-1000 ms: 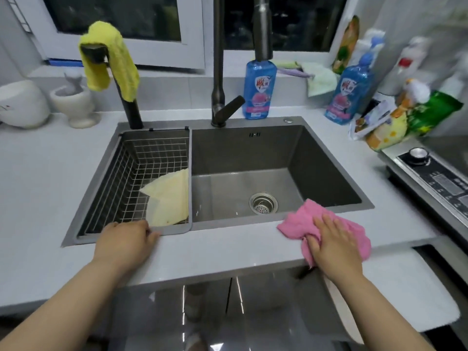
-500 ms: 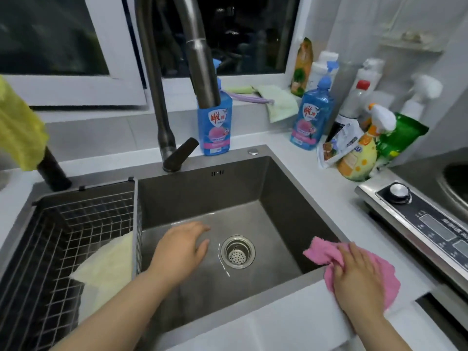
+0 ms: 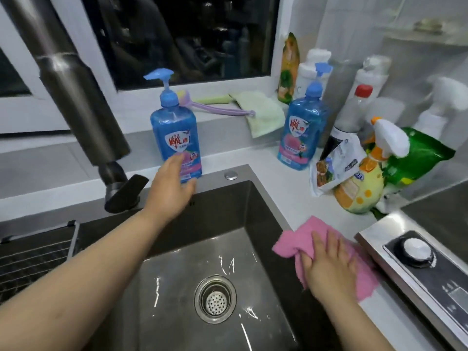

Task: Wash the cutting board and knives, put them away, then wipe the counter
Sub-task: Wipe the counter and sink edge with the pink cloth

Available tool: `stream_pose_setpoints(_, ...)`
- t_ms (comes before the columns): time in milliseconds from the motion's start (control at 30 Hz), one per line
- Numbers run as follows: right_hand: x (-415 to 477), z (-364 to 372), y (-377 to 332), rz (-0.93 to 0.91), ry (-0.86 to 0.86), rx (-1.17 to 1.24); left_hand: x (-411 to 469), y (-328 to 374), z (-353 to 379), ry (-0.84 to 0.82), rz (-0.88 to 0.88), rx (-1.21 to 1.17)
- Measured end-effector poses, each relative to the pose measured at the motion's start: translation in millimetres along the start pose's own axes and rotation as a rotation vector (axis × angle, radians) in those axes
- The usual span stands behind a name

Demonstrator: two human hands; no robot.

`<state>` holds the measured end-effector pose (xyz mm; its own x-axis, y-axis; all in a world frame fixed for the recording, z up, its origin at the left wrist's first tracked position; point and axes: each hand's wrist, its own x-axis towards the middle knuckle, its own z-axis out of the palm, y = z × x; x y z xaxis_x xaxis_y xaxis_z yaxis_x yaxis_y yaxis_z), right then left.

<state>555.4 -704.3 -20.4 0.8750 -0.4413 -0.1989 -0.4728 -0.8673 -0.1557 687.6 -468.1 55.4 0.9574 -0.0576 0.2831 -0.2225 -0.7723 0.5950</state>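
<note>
At the bottom middle of the frame is the sink (image 3: 253, 206), dark and wet, with a round metal drain (image 3: 215, 298) in its floor. At the lower left is a wire basket (image 3: 33, 257) sitting in the sink.

At the lower right, the right hand (image 3: 329, 264) lies flat on a pink cloth (image 3: 301, 234). Its fingers are straight and close together, and they press the cloth down. The cloth lies on the white counter (image 3: 283, 198), right at the sink's right edge, and one corner of it sticks out over the sink. Just to the right of the cloth is a silver stove (image 3: 430, 287) with a round knob (image 3: 416, 249).

In the middle of the frame, the left hand (image 3: 172, 183) reaches across the sink to the back edge. It is open wide, with the thumb held apart from the fingers. It is at the bottom of a blue soap bottle (image 3: 174, 133), in front of the label. I cannot tell if it touches the bottle. The bottle stands upright on the counter behind the sink.

At the upper left, the big dark faucet (image 3: 76, 97) leans across the frame.

Farther right, a second blue bottle (image 3: 304, 133) stands on the counter. Near it are a yellow spray bottle (image 3: 359, 188) and a green bag (image 3: 417, 158), close together.

At the back, a light green cloth (image 3: 263, 112) and a purple brush (image 3: 217, 107) lie on the window sill, under the dark window (image 3: 190, 34).
</note>
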Motion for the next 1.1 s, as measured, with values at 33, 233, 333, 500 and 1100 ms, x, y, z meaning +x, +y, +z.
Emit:
stream_pose_setpoints(33, 14, -5, -5, -0.004, -0.011, 0.003, 12, 4, 2, 0.039, -0.023, -0.021)
stream_pose_setpoints(233, 95, -16, -41, -0.057, -0.044, -0.018, 92, 9, 3, 0.375, -0.297, -0.164)
stream_pose_setpoints(333, 120, -16, -55, -0.092, -0.042, -0.025, 120, 10, -2, 0.435, -0.359, -0.069)
stream_pose_setpoints(500, 140, -15, -68, -0.143, -0.033, -0.054, 153, 1, -11, 0.401, -0.310, -0.019)
stream_pose_setpoints(1100, 142, 14, -252, -0.617, -0.140, -0.093, 148, -23, -34, 0.488, -0.214, -0.324)
